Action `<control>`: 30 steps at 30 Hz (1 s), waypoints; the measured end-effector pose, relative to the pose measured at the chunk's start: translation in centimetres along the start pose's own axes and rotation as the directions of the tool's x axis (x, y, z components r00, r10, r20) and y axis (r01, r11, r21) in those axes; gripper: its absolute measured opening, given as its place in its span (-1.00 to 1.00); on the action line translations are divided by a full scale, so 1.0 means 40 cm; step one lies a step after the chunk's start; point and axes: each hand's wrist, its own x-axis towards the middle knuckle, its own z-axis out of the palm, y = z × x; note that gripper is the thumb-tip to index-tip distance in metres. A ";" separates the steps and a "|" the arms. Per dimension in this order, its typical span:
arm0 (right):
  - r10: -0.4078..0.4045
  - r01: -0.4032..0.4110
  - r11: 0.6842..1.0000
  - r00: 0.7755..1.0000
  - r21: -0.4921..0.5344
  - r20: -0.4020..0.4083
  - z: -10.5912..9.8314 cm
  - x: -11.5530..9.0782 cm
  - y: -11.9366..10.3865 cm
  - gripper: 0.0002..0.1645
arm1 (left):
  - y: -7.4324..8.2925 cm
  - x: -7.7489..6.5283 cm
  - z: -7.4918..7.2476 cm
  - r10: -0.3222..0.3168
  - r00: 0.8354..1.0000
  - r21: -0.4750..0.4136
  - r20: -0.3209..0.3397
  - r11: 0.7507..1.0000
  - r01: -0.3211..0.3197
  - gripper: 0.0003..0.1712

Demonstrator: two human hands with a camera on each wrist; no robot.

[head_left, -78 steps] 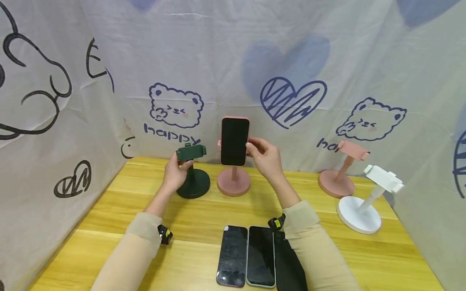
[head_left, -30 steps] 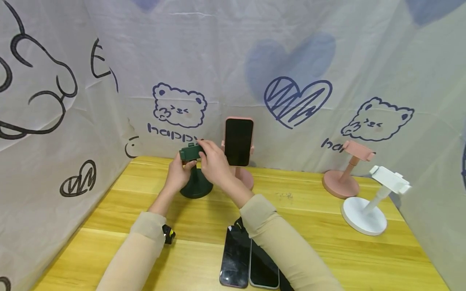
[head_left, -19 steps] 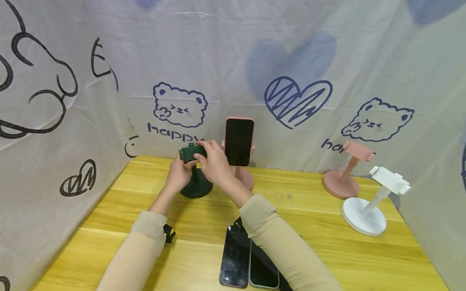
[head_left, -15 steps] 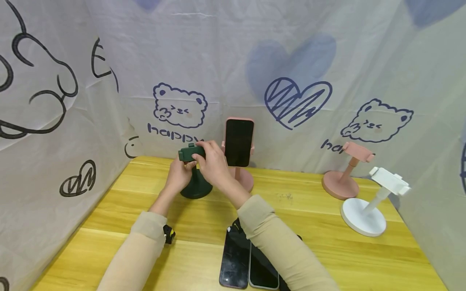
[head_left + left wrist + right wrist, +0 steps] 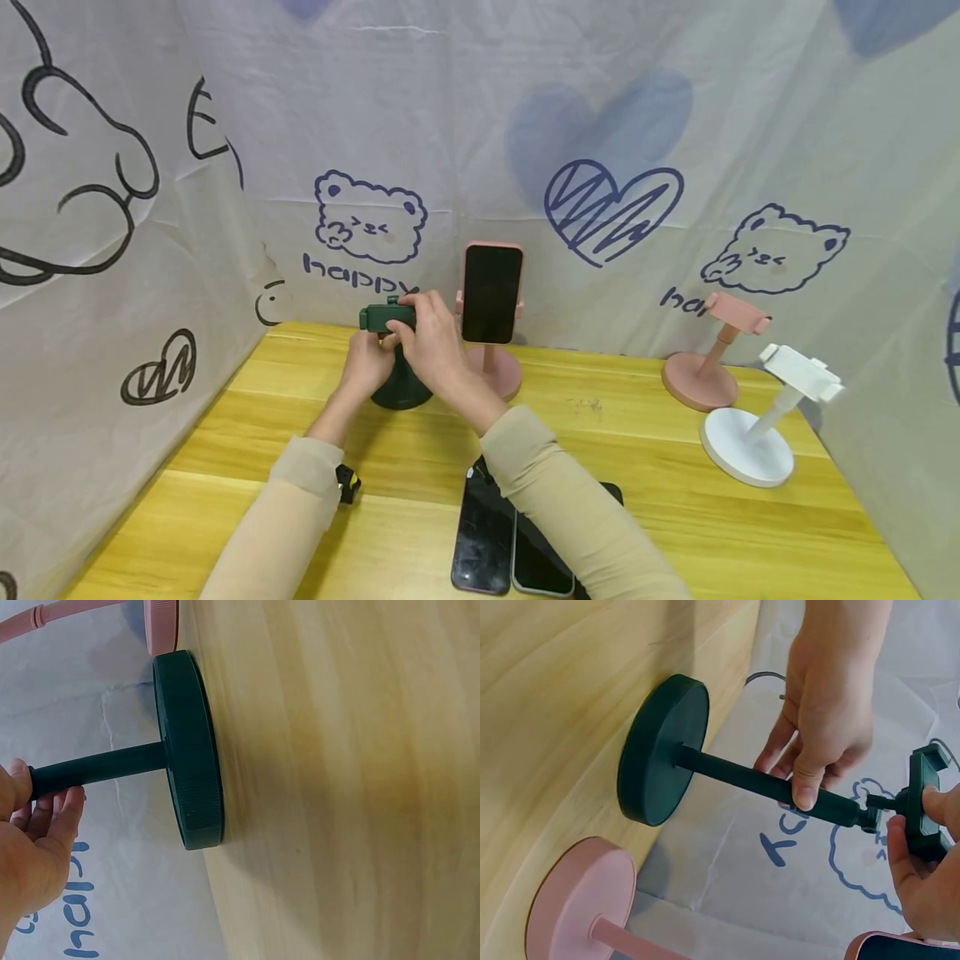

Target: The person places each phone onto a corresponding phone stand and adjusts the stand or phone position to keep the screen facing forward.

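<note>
A green phone stand (image 5: 402, 389) stands upright on the table at the back left; its clamp head is at the top of a thin post. My left hand (image 5: 367, 363) grips the upper post, as the left wrist view shows with fingers and thumb around the green post (image 5: 105, 766). The clamp head (image 5: 924, 799) is pinched between thumb and fingers of my right hand (image 5: 433, 348), which hides its right end in the head view. Just right of it, a pink phone stand (image 5: 501, 375) bears a black-screened phone (image 5: 491, 293), tilted back slightly.
At the back right are a second pink stand (image 5: 699, 383) and a white stand (image 5: 748, 447), both without phones. Several phones lie in front, among them a dark phone (image 5: 482, 537), partly under my right forearm. A cloth backdrop (image 5: 480, 125) rises behind the table (image 5: 637, 467).
My right hand has left the phone on the pink stand and moved left onto the green clamp head. Lately that head has shifted slightly left and turned. My left hand stays on the green stand.
</note>
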 end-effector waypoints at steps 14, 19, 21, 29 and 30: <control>-0.054 0.053 0.996 0.998 0.071 0.019 -0.008 0.005 0.025 -0.53 | 0.001 -0.006 -0.016 -0.055 0.998 -0.143 0.042 0.988 0.060 -0.52; -0.048 0.047 0.997 0.999 0.055 0.017 -0.008 0.005 0.023 -0.54 | 0.018 -0.018 -0.033 -0.179 0.984 -0.211 0.017 0.961 0.179 -0.50; -0.042 0.041 0.998 0.999 0.047 0.019 -0.008 0.004 0.023 -0.54 | 0.030 -0.024 -0.043 -0.235 0.972 -0.269 -0.025 0.938 0.220 -0.50; -0.032 0.030 0.998 0.999 0.056 0.024 -0.012 0.007 0.022 -0.53 | 0.086 -0.054 -0.090 -0.323 0.916 -0.670 -0.239 0.737 0.085 -0.60; -0.032 0.031 0.998 0.999 0.052 0.027 -0.012 0.007 0.023 -0.53 | 0.092 -0.059 -0.095 -0.325 0.910 -0.702 -0.258 0.710 0.055 -0.60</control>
